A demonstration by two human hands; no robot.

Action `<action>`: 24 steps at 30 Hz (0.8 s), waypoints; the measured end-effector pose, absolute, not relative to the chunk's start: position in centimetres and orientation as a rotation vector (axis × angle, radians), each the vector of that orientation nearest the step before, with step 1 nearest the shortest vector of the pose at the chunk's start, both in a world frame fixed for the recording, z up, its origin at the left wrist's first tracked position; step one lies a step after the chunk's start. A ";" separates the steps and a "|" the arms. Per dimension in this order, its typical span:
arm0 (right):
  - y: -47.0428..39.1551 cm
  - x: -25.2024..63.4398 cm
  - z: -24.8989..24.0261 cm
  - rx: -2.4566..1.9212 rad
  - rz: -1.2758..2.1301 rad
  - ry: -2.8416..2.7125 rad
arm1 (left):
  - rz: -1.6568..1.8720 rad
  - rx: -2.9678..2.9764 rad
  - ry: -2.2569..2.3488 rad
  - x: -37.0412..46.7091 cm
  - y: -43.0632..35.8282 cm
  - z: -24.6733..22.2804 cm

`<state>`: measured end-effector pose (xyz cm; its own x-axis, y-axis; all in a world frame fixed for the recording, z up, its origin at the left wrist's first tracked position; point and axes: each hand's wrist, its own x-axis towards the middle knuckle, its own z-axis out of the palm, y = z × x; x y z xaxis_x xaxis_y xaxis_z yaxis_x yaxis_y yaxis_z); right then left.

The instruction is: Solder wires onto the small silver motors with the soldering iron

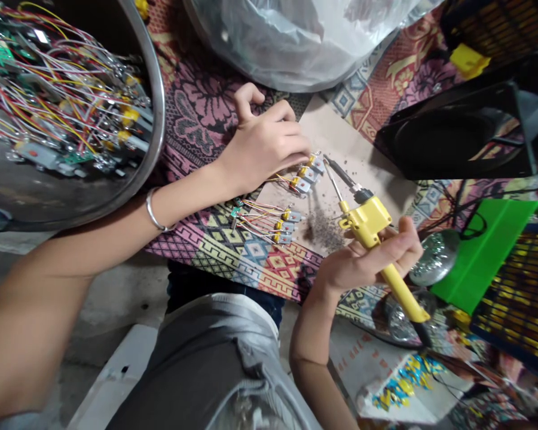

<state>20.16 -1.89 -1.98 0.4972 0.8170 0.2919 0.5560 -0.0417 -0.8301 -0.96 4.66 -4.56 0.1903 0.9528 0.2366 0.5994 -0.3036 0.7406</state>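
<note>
Patterned cloth in pink, blue and cream [260, 248] covers the work surface, with a flat tan sheet [341, 128] lying on it at the centre of the frame. The left forearm, wearing a silver bangle, reaches in from the lower left, and the left hand [271, 140] is palm down, its index finger raised and hooked and its other fingers bent toward the right. The right forearm rises from the lower part of the frame; the right hand [367, 263] has its fingers wrapped around a yellow plastic soldering gun [368, 222], whose metal tips point to the upper left.

A wired group of small grey-and-yellow motors [308, 174] lies on the sheet, just beside the left fingertips and near the gun's tips. Whether the left fingers pinch it cannot be told, as the thumb is hidden. A second wired group of similar motors [286, 228] rests nearer the body, apart from both hands. At the upper left, a round metal basin [159, 119] holds many more wired parts.
</note>
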 end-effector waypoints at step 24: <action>-1.8 19.9 -2.2 -1.518 0.152 -1.026 | 0.890 2.062 1.468 -1.0 4.5 -4.0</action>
